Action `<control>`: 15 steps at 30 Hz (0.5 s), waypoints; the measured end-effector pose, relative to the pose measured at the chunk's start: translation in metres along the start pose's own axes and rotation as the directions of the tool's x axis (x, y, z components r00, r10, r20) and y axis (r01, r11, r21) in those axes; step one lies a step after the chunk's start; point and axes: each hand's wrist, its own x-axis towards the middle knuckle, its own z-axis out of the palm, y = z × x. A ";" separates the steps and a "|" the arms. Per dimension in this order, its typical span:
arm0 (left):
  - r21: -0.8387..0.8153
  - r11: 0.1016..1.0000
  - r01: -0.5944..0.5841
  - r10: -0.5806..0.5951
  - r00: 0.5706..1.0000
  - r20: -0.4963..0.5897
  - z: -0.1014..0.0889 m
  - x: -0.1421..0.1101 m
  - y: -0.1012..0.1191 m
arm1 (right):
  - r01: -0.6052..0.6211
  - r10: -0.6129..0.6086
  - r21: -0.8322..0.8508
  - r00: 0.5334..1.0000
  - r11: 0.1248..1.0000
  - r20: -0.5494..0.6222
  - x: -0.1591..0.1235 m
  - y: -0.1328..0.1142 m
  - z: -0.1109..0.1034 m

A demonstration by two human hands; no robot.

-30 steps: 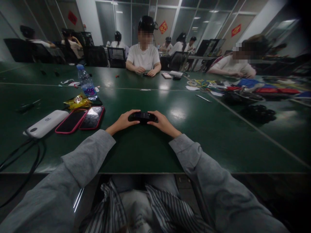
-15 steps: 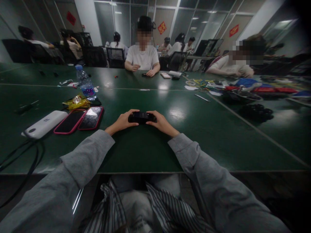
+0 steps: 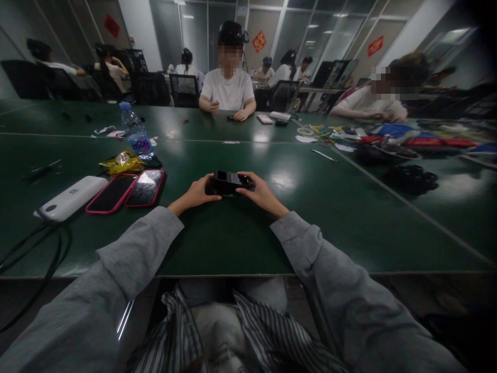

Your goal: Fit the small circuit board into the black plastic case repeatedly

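Observation:
A small black box-shaped device (image 3: 228, 182) sits just above the green table (image 3: 240, 233) in front of me, held from both ends. My left hand (image 3: 194, 194) grips its left end with curled fingers. My right hand (image 3: 261, 194) grips its right end, thumb on top. The device is tilted so that its top face shows. Both my forearms in grey sleeves rest on the table's near edge.
Left of my hands lie two phones in pink cases (image 3: 128, 189), a white power bank (image 3: 70, 198) with cables, a yellow snack wrapper (image 3: 123, 162) and a water bottle (image 3: 134, 131). A person (image 3: 228, 85) sits opposite. Black gear (image 3: 409, 178) and coloured clutter lie at right.
The device has been tipped up between my hands, so its top face now shows. My hands have stayed in the same spot.

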 end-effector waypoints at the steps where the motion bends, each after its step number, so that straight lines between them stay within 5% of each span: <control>1: 0.004 1.000 -0.002 0.002 1.000 0.004 0.000 0.000 -0.001 | -0.011 0.012 0.018 1.000 1.000 -0.016 0.002 0.000 -0.003; 6: 0.028 0.999 -0.044 0.043 0.999 0.023 -0.001 -0.001 0.000 | -0.103 0.113 0.055 0.968 0.993 -0.224 0.010 0.012 -0.024; 10: 0.013 0.999 -0.042 0.041 0.999 0.034 -0.003 -0.002 0.001 | -0.204 0.137 -0.128 0.904 0.971 -0.404 0.008 0.036 -0.043; 15: 0.014 1.000 -0.026 0.025 0.999 0.039 -0.004 -0.002 0.001 | -0.318 0.153 -0.306 0.875 0.897 -0.459 -0.001 0.067 -0.061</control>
